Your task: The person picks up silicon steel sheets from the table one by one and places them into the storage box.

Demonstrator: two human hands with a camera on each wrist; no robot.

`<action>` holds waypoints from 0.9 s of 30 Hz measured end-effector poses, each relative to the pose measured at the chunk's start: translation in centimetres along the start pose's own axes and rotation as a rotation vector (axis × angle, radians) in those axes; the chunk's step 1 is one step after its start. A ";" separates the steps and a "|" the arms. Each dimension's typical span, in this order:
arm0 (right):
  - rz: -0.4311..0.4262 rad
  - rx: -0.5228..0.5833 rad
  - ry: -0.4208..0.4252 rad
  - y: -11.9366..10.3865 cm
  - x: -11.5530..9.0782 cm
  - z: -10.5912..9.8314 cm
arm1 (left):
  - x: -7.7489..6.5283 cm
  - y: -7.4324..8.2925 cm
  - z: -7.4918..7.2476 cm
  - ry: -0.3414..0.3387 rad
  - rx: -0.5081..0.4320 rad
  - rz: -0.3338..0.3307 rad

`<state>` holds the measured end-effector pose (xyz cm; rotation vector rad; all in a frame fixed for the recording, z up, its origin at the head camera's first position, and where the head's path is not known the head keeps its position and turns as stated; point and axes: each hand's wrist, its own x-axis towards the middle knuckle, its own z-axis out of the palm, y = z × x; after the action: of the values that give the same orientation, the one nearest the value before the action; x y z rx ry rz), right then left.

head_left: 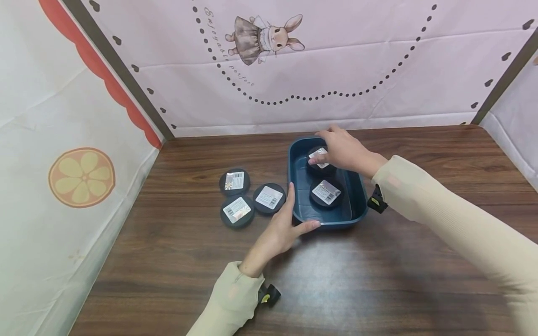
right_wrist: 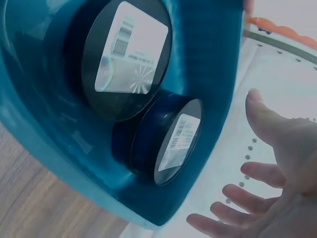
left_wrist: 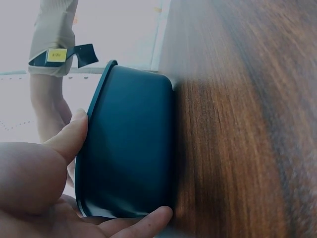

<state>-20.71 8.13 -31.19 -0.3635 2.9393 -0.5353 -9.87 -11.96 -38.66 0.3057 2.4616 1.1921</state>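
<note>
A dark blue rectangular basin (head_left: 296, 186) stands on the table, two round black containers with white barcode labels inside it. Over the far container (head_left: 322, 169) my right hand (head_left: 346, 151) is spread, thumb and fingers apart. In the right wrist view that hand (right_wrist: 282, 173) shows loose fingers with nothing between them, beside the basin wall. The near container (head_left: 327, 200) lies flat, label up. My left hand (head_left: 279, 228) rests against the basin's near left corner, thumb at the front rim and straight fingers along the left side. In the left wrist view its fingertips touch the basin's outer wall (left_wrist: 131, 139).
Left of the basin, three more black labelled containers lie close together: a far one (head_left: 234, 186), a near one (head_left: 237, 220), and one by my left fingers (head_left: 268, 207). A patterned cloth (head_left: 336, 60) hangs behind the wooden table (head_left: 378, 280); another cloth (head_left: 63, 116) borders its left.
</note>
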 end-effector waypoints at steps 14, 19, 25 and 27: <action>-0.069 0.092 0.129 -0.6 -2.6 0.8 | 0.0 -0.1 0.0 0.006 0.005 0.010; -0.113 0.135 0.178 -0.5 -3.7 1.3 | -0.1 -0.1 0.0 0.002 -0.001 0.010; -0.122 0.165 0.226 -0.4 -4.8 1.8 | 0.0 -0.1 0.0 0.004 -0.002 0.007; -0.126 0.176 0.242 -0.2 -5.2 1.9 | 0.0 -0.1 0.0 0.004 -0.001 0.007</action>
<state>-15.35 8.63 -32.40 -0.4980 3.0784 -0.9076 -9.86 -12.06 -38.75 0.3117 2.4652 1.1985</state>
